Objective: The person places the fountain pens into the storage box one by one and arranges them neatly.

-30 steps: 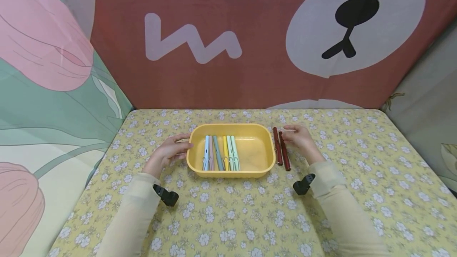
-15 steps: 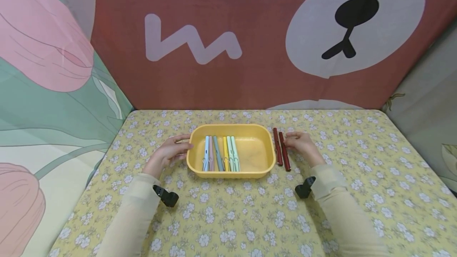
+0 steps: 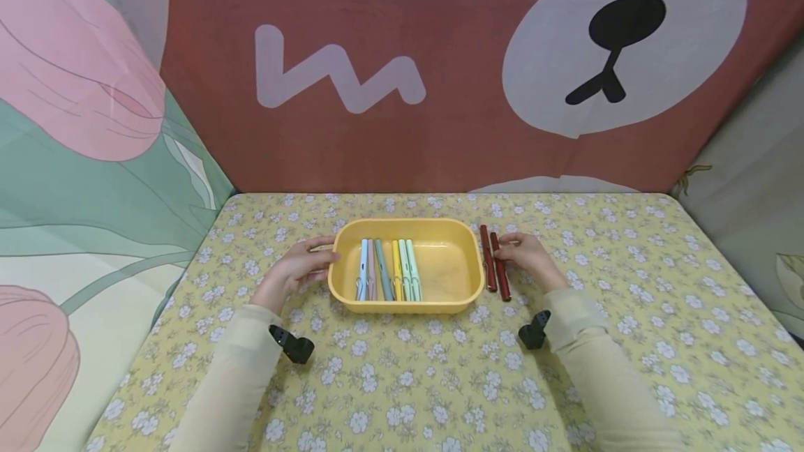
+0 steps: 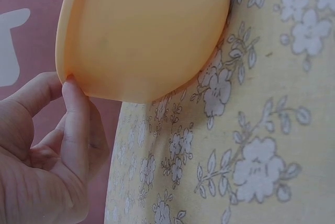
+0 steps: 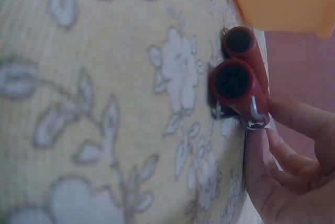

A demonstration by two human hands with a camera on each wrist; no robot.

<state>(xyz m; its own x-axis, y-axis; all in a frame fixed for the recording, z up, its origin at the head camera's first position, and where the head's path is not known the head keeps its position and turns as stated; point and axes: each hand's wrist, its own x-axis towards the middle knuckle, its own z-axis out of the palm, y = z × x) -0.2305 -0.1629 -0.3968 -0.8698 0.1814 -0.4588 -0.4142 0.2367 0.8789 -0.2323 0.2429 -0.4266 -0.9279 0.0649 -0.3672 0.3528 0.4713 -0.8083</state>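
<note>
My left hand (image 3: 295,267) pinches the left rim of a yellow plastic tray (image 3: 446,307) between thumb and forefinger; the left wrist view shows the thumb (image 4: 76,114) on the rim. Inside the tray lie several clip pens side by side: light blue (image 3: 363,264), mauve (image 3: 371,274), grey-blue (image 3: 382,267), yellow (image 3: 396,264) and pale green. Just right of the tray, two dark red pens lie on the cloth. My right hand (image 3: 529,257) pinches the outer red pen (image 3: 502,277) near its far end. The inner red pen (image 3: 487,260) lies between it and the tray.
A yellow floral cloth (image 3: 402,382) covers the table. Behind it stands a reddish-brown printed backdrop (image 3: 402,152), with a flower-printed curtain (image 3: 75,194) at left and a grey one (image 3: 766,173) at right.
My right hand has come down at the outer red pen and its fingers have closed on it. My left hand, the tray and the pens keep their places.
</note>
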